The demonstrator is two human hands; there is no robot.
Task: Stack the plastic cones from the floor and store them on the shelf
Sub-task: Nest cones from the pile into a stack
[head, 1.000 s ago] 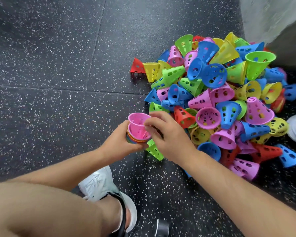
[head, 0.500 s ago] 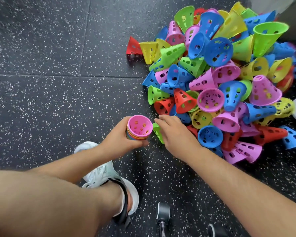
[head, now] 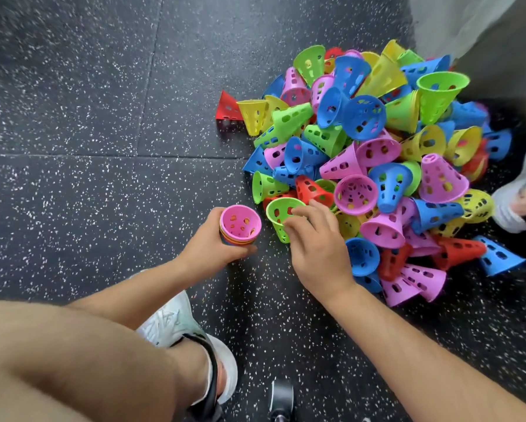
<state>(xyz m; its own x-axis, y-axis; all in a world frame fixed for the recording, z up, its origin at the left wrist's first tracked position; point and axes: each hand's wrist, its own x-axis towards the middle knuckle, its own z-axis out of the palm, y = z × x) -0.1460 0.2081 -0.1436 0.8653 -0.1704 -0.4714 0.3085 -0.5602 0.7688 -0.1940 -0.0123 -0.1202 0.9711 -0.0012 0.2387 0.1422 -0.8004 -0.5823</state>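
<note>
Left hand grips the stack mid-frame, mouth up so the next cone nests in. Right hand pinches a green cone at the pile edge, centre-right on the floor. Shelf not visible.

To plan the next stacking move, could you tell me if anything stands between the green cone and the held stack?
Nothing visible does. The right hand grips the green cone just beside the stack held by the left hand; only bare floor shows between them.
</note>
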